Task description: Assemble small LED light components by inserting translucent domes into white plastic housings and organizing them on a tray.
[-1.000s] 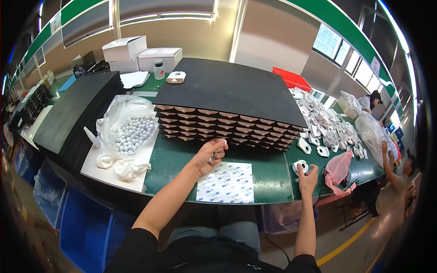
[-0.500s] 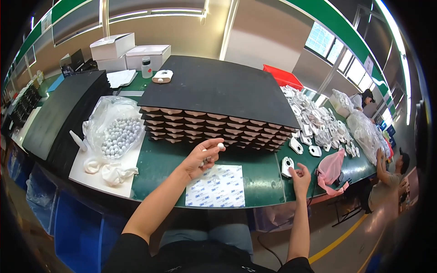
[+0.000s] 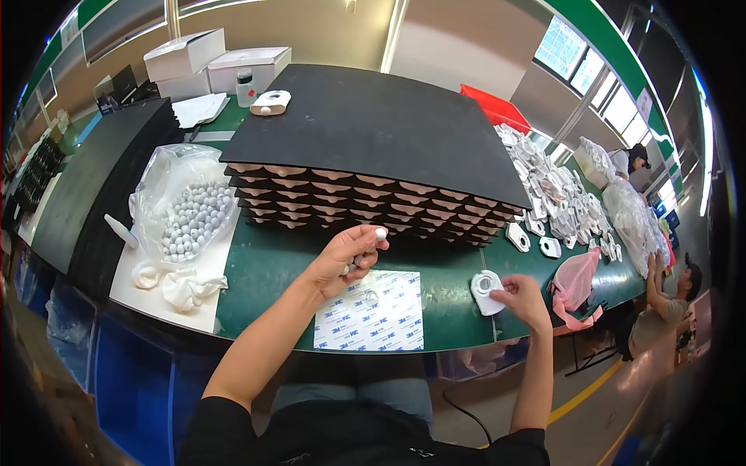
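A small white ball [image 3: 381, 234] is pinched between the thumb and forefinger of my left hand [image 3: 346, 256]. More balls sit in the curled fingers of that hand, which hovers over the top edge of a white sheet with blue print [image 3: 369, 314]. My right hand [image 3: 525, 299] grips the edge of a flat white plastic part [image 3: 486, 293] with a round opening, over the green bench. Its fingertips partly cover the part's right side. A clear bag [image 3: 155, 203] at the left holds many similar balls [image 3: 200, 217].
Behind my hands rises a stack of black boards [image 3: 373, 128] with pinkish parts between the layers. Loose white parts [image 3: 559, 194] are heaped at the right, near a pink mesh bag [image 3: 575, 283]. White cloth [image 3: 183, 287] lies at the left. A person [image 3: 660, 311] works far right.
My right hand has closed on the white part and shifted it slightly left, turning it. My left hand still holds its balls in nearly the same place. The view has tilted a little.
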`<state>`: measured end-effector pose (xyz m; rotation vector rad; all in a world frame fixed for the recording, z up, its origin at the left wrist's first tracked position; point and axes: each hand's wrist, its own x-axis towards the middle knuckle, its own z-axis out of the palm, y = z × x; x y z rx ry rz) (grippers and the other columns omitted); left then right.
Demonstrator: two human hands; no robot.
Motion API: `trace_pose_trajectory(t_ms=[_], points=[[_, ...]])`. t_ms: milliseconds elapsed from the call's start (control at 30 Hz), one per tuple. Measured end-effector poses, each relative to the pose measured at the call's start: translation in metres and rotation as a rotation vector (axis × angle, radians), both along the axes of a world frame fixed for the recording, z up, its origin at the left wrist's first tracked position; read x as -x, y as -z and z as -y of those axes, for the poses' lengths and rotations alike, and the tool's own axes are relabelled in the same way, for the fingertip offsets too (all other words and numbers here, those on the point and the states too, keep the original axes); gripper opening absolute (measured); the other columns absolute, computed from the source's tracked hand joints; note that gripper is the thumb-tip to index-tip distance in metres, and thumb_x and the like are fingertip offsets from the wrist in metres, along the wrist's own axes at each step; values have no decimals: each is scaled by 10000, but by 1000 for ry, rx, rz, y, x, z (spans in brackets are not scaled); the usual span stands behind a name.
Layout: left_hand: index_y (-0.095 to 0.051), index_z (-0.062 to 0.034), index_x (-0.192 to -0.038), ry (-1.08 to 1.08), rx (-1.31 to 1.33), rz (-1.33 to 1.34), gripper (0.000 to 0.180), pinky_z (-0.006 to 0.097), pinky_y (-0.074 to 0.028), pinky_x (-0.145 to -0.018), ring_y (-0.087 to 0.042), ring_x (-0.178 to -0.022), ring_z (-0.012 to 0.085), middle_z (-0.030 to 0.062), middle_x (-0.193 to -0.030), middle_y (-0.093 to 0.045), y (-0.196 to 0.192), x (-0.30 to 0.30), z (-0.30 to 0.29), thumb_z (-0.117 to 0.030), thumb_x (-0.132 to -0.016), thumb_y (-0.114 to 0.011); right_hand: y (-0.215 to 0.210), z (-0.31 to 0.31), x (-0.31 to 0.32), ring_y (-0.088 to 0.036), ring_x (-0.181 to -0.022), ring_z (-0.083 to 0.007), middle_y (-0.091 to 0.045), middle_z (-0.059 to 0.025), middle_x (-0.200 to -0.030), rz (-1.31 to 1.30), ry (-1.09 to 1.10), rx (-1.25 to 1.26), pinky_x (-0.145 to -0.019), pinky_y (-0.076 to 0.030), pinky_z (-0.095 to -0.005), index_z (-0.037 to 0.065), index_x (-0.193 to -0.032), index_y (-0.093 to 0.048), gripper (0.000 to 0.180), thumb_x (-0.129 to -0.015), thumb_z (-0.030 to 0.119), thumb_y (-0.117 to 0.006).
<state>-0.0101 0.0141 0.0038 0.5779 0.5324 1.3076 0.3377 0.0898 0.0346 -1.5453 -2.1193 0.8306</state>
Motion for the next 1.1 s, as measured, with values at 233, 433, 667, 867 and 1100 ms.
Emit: trace_pose_trajectory(t_ms=[233, 433, 667, 867, 1100], points=[[-564, -96, -992, -63, -3, -19, 216, 138, -272, -399, -389, -565, 31, 9, -849, -565, 5, 2, 3, -86, -788, -633, 10, 65, 116, -536, -736, -65, -590, -12, -811, -713, -238, 216, -657, -435, -204, 4, -929, -546, 113, -818, 12, -562], [-563, -91, -982, -57, -23, -5, 223, 140, -266, -397, -377, -562, 32, 10, -848, -565, 10, 3, 2, -84, -773, -643, 48, 84, 152, -531, -737, -72, -581, -16, -816, -802, -193, 239, -678, -431, -210, -8, -981, -528, 141, -849, 40, -526], [-560, -67, -1002, -35, -2, 18, 231, 125, -265, -400, -378, -565, 31, 25, -864, -565, 4, 2, 2, -106, -786, -632, 58, 86, 157, -542, -708, -118, -577, -85, -820, -595, -217, 23, -631, -432, -246, -3, -960, -519, 130, -839, 42, -532], [-552, -55, -1027, -40, 4, -2, 230, 126, -275, -392, -393, -573, 32, 38, -894, -562, 3, 2, 2, -135, -818, -605, 58, 84, 156, -493, -655, -66, -558, -32, -769, -561, -231, -100, -595, -409, -214, 9, -972, -505, 116, -862, 47, -506], [-545, -53, -1052, -46, -5, -18, 253, 129, -280, -391, -400, -577, 33, 44, -914, -564, 2, 1, 2, -133, -819, -604, 56, 86, 155, -510, -659, -127, -530, -72, -824, -438, -304, -292, -597, -417, -244, 4, -968, -500, 127, -844, 28, -510]])
